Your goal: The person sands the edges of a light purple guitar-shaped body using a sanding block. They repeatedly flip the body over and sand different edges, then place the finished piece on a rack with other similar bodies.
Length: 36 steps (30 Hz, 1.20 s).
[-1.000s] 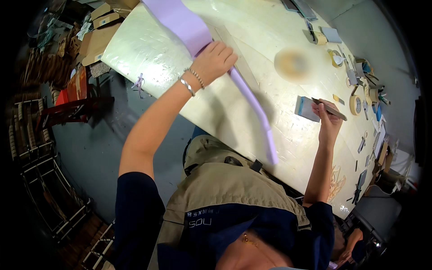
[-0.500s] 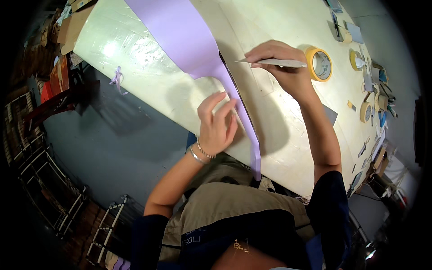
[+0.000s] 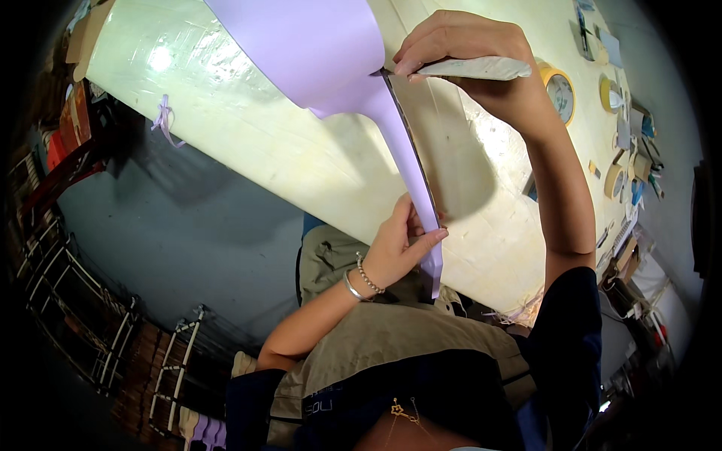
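A long lavender piece (image 3: 323, 52), broad at the far end and narrowing to a slim neck with a dark edge, stretches over the table towards me. My left hand (image 3: 398, 244) is closed round the near end of the neck, thumb on top and fingers underneath. In my right hand (image 3: 504, 41) is a slim blade tool with a pale wrapped handle (image 3: 489, 69), pinched between thumb and fingers. Its tip meets the piece's right edge, where the broad part turns into the neck; my fingers partly hide the blade.
The pale, film-covered table (image 3: 263, 150) has a curled lavender strip (image 3: 163, 120) at its left edge. A yellow tape roll (image 3: 570, 94) lies beyond my right wrist. Small tools and more tape rolls (image 3: 614, 180) line the right side. A metal rack (image 3: 45, 301) stands lower left.
My left hand has moved down the neck and closed on its near end. My right hand has moved up and forward, bringing the blade tip to the piece's edge.
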Available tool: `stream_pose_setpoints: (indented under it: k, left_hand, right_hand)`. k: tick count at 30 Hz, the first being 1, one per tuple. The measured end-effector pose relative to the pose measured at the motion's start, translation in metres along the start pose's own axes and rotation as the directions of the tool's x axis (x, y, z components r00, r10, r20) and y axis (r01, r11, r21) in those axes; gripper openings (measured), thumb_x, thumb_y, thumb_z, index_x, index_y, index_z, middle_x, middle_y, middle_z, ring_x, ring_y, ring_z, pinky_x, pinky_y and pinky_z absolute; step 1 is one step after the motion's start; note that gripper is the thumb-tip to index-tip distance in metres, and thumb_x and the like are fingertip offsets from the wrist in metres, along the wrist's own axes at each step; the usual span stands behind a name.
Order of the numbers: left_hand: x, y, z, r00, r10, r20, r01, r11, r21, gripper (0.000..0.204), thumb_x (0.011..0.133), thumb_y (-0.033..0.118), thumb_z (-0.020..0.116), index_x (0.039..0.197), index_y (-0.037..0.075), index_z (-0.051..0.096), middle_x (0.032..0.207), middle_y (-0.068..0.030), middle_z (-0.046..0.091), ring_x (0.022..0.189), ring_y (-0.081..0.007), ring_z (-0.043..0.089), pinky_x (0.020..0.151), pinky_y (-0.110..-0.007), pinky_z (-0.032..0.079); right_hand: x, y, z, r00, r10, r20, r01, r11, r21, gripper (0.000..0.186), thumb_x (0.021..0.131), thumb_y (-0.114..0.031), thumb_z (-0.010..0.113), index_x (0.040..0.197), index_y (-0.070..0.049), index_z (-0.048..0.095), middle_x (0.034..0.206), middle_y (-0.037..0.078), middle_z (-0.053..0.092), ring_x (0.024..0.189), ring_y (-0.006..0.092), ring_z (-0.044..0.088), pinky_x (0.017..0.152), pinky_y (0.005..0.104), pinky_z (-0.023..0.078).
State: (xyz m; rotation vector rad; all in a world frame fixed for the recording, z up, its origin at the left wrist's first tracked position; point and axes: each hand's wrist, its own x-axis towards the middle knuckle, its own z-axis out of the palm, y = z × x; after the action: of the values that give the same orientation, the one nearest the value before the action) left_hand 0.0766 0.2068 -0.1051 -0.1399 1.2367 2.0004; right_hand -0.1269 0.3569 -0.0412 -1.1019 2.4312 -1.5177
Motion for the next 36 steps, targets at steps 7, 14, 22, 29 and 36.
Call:
stream_pose_setpoints:
  k: [7, 14, 22, 29, 36]
  left_hand:
    - [0.001, 0.000, -0.001, 1.000, 0.012, 0.013, -0.012, 1.000, 0.010, 0.069, 0.086, 0.004, 0.059, 0.142, 0.005, 0.019, 0.106, -0.0112, 0.056, 0.096, -0.0187, 0.059, 0.085, -0.032, 0.047]
    - [0.001, -0.001, 0.000, 1.000, 0.014, 0.006, -0.014, 1.000, 0.003, 0.069, 0.086, 0.005, 0.059, 0.142, 0.006, 0.019, 0.107, -0.0108, 0.055, 0.096, -0.0177, 0.059, 0.084, -0.031, 0.047]
    - [0.000, -0.001, -0.002, 0.999, 0.033, 0.009, -0.033, 0.999, 0.000, 0.067, 0.087, 0.005, 0.059, 0.141, 0.005, 0.020, 0.107, -0.0115, 0.055, 0.096, -0.0177, 0.059, 0.084, -0.031, 0.047]
    - [0.001, -0.003, -0.002, 1.000, 0.002, -0.016, -0.002, 1.000, -0.002, 0.066, 0.086, 0.003, 0.059, 0.139, 0.003, 0.020, 0.110, -0.0124, 0.054, 0.099, -0.0196, 0.059, 0.085, -0.031, 0.048]
    - [0.038, 0.040, -0.013, 0.975, 0.151, -0.164, -0.153, 0.988, 0.002, 0.054, 0.090, 0.003, 0.052, 0.134, -0.003, 0.022, 0.104, -0.0131, 0.055, 0.092, -0.0205, 0.061, 0.084, -0.033, 0.051]
  right_hand:
    - [-0.003, 0.011, 0.000, 0.999, -0.035, 0.012, 0.033, 0.991, 0.130, 0.013, 0.071, -0.002, 0.067, 0.084, -0.002, 0.069, 0.083, 0.009, 0.067, 0.077, 0.0237, 0.064, 0.071, 0.0302, 0.050]
    - [-0.013, -0.006, 0.007, 0.993, 0.117, -0.027, -0.116, 0.993, 0.039, 0.010, 0.072, -0.002, 0.068, 0.082, -0.003, 0.068, 0.081, 0.007, 0.064, 0.075, 0.0212, 0.061, 0.067, 0.0288, 0.048]
    - [-0.019, -0.007, 0.016, 0.990, 0.117, -0.080, -0.114, 0.993, 0.042, 0.014, 0.069, 0.002, 0.069, 0.081, -0.003, 0.067, 0.079, 0.006, 0.065, 0.075, 0.0206, 0.062, 0.065, 0.0272, 0.049]
    - [-0.069, -0.015, 0.016, 0.936, 0.341, -0.092, -0.299, 0.905, 0.303, 0.005, 0.075, 0.000, 0.066, 0.081, 0.001, 0.065, 0.079, 0.010, 0.066, 0.076, 0.0186, 0.063, 0.067, 0.0279, 0.051]
    - [-0.103, -0.011, -0.014, 0.328, 0.898, -0.291, -0.845, 0.417, 0.334, 0.032, 0.082, -0.026, 0.068, 0.095, 0.000, 0.056, 0.064, 0.009, 0.063, 0.051, 0.0117, 0.056, 0.047, 0.0229, 0.043]
